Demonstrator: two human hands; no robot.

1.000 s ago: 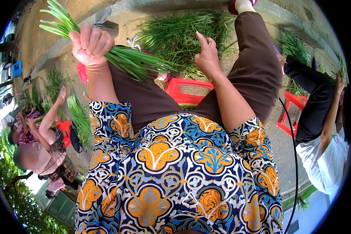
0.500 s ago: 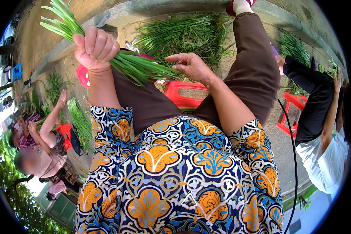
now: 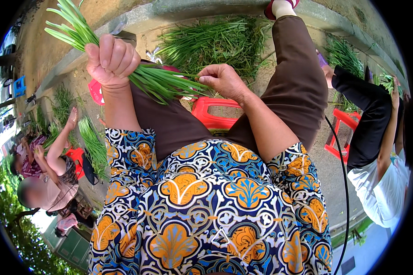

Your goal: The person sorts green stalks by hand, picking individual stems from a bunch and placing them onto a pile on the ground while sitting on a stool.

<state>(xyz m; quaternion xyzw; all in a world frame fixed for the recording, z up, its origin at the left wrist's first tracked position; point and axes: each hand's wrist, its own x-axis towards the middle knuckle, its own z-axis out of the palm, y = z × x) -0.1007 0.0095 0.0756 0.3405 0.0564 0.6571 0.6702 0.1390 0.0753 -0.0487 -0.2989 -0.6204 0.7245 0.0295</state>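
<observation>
Your right hand (image 3: 225,83) has swung leftward, fingers curled at the tips of a long, slender green-leaf bunch (image 3: 158,83); whether they grip is unclear. Your left hand (image 3: 113,60) clenches its middle, likely leaving those tips free. Beyond lies a tangled green leaf heap (image 3: 215,48).

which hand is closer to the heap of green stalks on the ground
Right. The right hand is just this side of the heap; the left hand is farther off to its left, gripping a bundle.
</observation>
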